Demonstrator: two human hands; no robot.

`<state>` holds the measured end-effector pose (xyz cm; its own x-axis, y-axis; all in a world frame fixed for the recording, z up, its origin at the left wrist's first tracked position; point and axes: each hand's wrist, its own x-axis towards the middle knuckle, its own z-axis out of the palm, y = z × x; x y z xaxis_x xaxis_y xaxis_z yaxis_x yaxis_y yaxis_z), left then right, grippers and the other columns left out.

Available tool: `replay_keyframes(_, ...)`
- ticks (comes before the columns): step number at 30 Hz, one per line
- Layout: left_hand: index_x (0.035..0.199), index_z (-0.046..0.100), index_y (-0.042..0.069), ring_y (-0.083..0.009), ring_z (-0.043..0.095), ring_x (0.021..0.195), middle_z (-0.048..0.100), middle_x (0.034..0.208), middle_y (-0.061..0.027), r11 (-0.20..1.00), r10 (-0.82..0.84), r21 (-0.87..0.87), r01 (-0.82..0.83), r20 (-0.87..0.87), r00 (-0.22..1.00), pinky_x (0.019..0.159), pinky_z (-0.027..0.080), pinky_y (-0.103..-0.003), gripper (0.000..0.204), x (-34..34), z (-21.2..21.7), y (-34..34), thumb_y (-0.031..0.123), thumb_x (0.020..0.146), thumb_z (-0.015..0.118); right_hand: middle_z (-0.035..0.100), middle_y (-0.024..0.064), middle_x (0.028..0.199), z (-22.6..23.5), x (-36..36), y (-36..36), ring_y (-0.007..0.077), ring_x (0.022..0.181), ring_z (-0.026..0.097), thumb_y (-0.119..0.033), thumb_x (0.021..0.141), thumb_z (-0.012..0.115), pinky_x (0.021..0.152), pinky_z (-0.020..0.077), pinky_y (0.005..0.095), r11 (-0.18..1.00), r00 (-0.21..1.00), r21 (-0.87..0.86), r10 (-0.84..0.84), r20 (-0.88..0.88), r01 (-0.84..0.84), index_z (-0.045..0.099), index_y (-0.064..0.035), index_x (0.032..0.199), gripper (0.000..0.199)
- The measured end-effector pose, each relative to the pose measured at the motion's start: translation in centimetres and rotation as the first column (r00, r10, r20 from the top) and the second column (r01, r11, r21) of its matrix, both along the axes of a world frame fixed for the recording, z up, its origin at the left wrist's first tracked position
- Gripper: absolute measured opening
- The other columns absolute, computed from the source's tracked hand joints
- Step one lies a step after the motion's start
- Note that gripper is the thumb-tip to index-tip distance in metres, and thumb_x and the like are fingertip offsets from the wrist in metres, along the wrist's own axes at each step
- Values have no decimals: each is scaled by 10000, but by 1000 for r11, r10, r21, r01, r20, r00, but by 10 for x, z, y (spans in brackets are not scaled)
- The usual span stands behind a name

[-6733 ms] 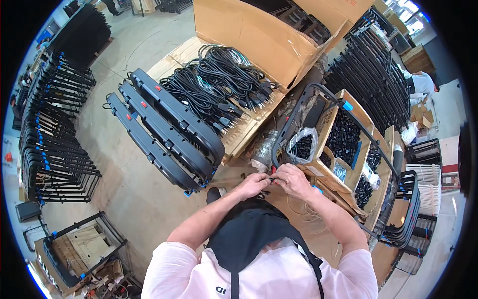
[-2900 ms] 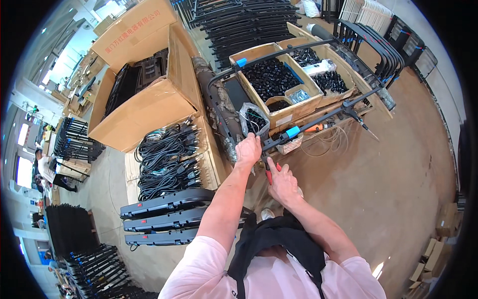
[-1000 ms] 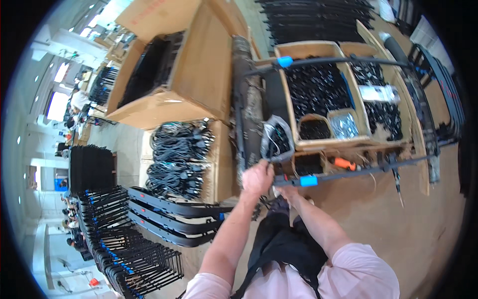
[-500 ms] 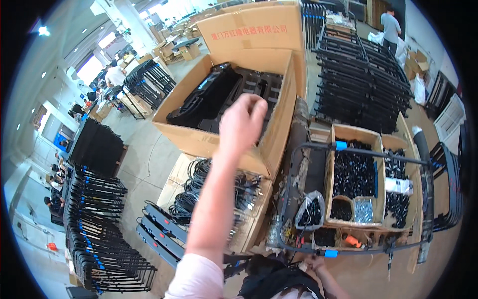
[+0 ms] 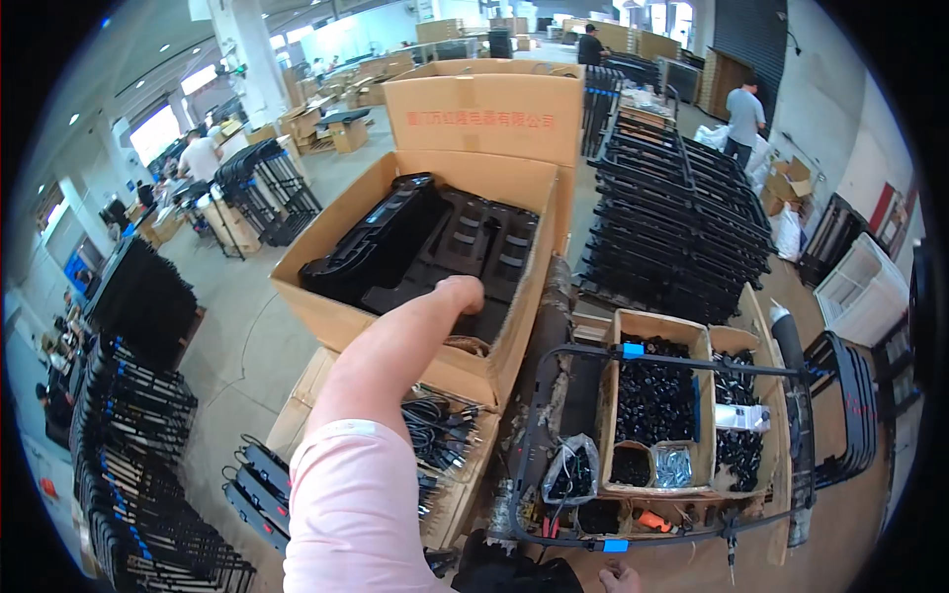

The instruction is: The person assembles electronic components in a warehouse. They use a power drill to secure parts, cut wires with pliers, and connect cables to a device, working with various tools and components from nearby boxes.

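My left arm stretches forward over a large open cardboard box (image 5: 326,308). At its end my left hand (image 5: 462,294) is closed, back of the hand toward me, inside the box's near right part. Black moulded plastic parts (image 5: 386,232) fill the box around it; whatever the fingers hold, if anything, is hidden. At the lower edge my right hand (image 5: 620,576) is partly cut off, its fingers curled, just below a black tubular frame (image 5: 692,529) with blue tape pieces. I cannot make out anything in its fingers.
Beneath the black frame, a wooden bin (image 5: 605,415) holds small black parts, beside an orange tool (image 5: 652,520). Coiled black cables (image 5: 435,435) lie on cardboard in front of the large box. Stacked black frames (image 5: 682,217) stand behind; a person (image 5: 743,114) is beyond them.
My left hand has gone down from above the box into it, toward its near right side. The view has shifted, and my right hand now shows lower, apart from the frame's bar.
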<state>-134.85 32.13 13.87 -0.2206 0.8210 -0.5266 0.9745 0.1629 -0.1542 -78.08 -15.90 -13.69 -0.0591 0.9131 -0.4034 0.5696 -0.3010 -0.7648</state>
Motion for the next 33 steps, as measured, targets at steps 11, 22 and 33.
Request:
replay_keyframes(11,1173,672,-57,-500,679,1195,714,1184,-354,131,-3,781,-611,616,788,1034,521,-553,401,-36,110,-40,269,1033,486,785,116,963,136,8,62,166,837,723,-256,962,753,747,583,336,998,994,56,-20,-103,26,733,42,1227,399)
replay_keyframes(22,1190,658,98,-147,629,674,632,820,-8,934,173,-335,126,115,-978,635,503,-303,308,254,-62,-311,379,1084,591,677,166,1389,236,-140,247,254,1217,676,-582,1117,486,1055,506,385,985,439,100,152,-886,-139,479,20,1550,742)
replay_keyframes(33,1330,657,6,-206,626,1198,706,1249,-113,134,-41,-2,-991,999,-8,1083,485,-360,450,214,-202,-426,342,1176,400,693,129,1246,67,-195,261,210,1107,632,-239,1140,555,1013,504,362,997,646,-66,-69,-760,29,618,60,1335,362)
